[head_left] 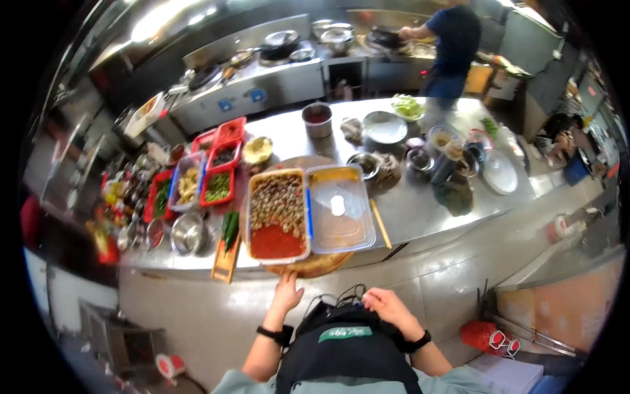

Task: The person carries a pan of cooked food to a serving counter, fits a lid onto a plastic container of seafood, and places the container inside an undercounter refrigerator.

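Note:
My left hand (pixel 287 293) is just in front of the round wooden board (pixel 308 266), fingers stretched out toward its near edge. Whether they touch it, I cannot tell. My right hand (pixel 387 306) is close to my body beside some black cords (pixel 351 293), its fingers curled together; anything in them is too small to make out. On the board stands a clear plastic tub (pixel 279 244) of small snails or shellfish in red sauce. Against its right side lies a clear lid or shallow tub (pixel 341 226) with a white spot on it.
Left on the steel table (pixel 420 217) are a wooden grater (pixel 224 262), green peppers (pixel 230 230), a steel bowl (pixel 188 234) and red baskets (pixel 218 187). A yellow stick (pixel 380 224) lies right. Beyond, a person (pixel 453 49) works at the stoves.

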Motion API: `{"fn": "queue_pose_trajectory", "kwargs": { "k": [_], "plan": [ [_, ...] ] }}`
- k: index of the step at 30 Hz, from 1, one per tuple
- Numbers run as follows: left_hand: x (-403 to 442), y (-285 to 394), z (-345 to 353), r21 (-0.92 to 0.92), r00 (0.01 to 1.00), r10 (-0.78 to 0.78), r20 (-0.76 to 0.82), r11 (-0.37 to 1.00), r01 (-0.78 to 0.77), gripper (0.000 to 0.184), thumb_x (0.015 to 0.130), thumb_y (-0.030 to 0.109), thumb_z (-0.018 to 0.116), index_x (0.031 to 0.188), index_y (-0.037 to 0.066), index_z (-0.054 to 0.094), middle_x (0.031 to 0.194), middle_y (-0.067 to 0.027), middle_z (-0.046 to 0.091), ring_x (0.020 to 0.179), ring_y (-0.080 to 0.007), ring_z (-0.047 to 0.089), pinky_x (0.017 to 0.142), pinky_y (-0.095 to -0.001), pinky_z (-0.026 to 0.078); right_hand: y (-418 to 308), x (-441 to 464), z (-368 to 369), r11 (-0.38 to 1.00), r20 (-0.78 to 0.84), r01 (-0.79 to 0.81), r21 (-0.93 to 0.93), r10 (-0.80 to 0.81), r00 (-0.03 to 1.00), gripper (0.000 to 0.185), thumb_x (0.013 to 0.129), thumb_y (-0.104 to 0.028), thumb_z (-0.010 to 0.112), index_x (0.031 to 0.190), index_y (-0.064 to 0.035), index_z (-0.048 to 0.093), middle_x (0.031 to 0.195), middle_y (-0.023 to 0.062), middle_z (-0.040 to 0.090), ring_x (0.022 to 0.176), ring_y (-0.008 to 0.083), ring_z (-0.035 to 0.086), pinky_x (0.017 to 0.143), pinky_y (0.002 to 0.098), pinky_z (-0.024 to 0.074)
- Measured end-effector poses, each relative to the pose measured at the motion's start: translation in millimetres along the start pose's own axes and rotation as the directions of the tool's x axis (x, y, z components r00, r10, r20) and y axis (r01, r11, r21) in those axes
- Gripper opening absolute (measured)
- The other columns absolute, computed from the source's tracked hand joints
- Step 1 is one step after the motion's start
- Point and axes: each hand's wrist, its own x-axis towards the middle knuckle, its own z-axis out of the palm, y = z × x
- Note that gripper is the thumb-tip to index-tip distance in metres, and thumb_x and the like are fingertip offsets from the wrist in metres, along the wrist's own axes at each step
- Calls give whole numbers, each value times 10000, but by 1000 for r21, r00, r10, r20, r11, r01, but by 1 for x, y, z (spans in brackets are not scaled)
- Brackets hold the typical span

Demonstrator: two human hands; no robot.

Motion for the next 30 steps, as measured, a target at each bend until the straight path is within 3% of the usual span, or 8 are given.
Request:
{"fn": "queue_pose_trajectory", "kwargs": {
  "k": [4, 8, 15, 17, 23, 30],
  "plan": [
    [-2, -10, -1, 215, 991, 122, 48, 968, -130, 636, 798, 253, 703, 1342, -1, 495, 1446, -250, 395, 1332, -472, 372, 1062, -529, 379, 10, 14, 35, 997, -35, 20, -71, -23, 999, 250, 1003, -223, 535, 945, -4, 640, 776, 20, 639, 712, 90, 570, 667, 253, 483],
    [-1, -18, -7, 220, 975, 197, 100, 952, -215, 647, 797, 273, 703, 1346, -3, 503, 1469, -257, 370, 1348, -480, 349, 1085, -531, 351, 5, 12, 62, 1000, -60, -4, -7, 3, 998, 271, 1004, -238, 534, 947, 9, 632, 767, 28, 634, 729, 103, 579, 690, 255, 476],
    [9, -23, -8, 236, 957, 177, 228, 944, -230, 727, 805, 336, 698, 1385, -28, 455, 1508, -273, 314, 1380, -489, 297, 1111, -548, 318, -16, 8, 71, 997, -104, -43, -57, 37, 994, 291, 1005, -259, 531, 955, 8, 635, 768, 42, 636, 732, 111, 582, 695, 270, 478],
    [6, -26, -2, 267, 954, 190, 231, 931, -250, 739, 806, 345, 698, 1389, -35, 447, 1511, -278, 308, 1380, -493, 293, 1112, -546, 318, -15, 7, 71, 992, -107, -29, -125, 16, 994, 298, 1007, -273, 529, 966, 2, 637, 769, 47, 637, 739, 116, 587, 700, 271, 480],
    [3, -20, -3, 317, 954, 200, 223, 911, -265, 772, 808, 368, 699, 1398, -51, 427, 1524, -290, 278, 1386, -500, 279, 1113, -536, 320, -14, 5, 83, 990, -77, -67, -122, 58, 995, 309, 1007, -285, 526, 970, 5, 630, 776, 48, 636, 740, 117, 585, 710, 275, 483],
    [6, -31, 5, 371, 943, 222, 247, 878, -304, 792, 820, 368, 697, 1420, -51, 394, 1542, -289, 238, 1408, -492, 240, 1115, -530, 323, -24, 4, 82, 989, -71, -9, -148, -2, 997, 292, 1007, -287, 521, 950, -17, 617, 792, 30, 632, 740, 118, 584, 712, 276, 483]
  ]
}}
